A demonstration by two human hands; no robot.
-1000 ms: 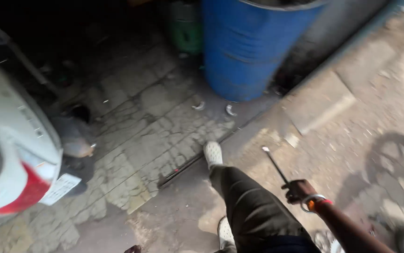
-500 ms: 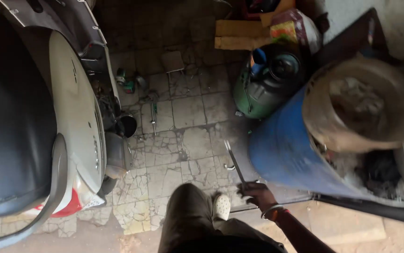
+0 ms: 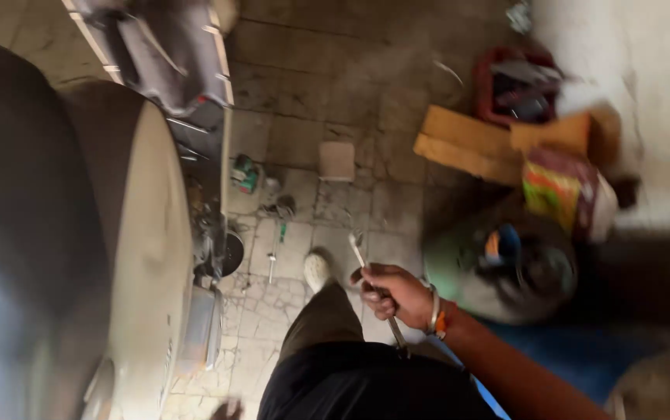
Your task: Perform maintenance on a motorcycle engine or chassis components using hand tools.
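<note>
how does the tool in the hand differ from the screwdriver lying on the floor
The metal rod tool is long, bare and held aslant in the right hand; the screwdriver is shorter, has a green handle and lies untouched on the tiled floor beside the scooter. Both are slim with metal shafts.

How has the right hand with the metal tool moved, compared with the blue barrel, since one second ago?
Yes. The right hand with the metal tool now sits left of the green canister, near the scooter; earlier it was on open pavement, right of the barrel.
</note>
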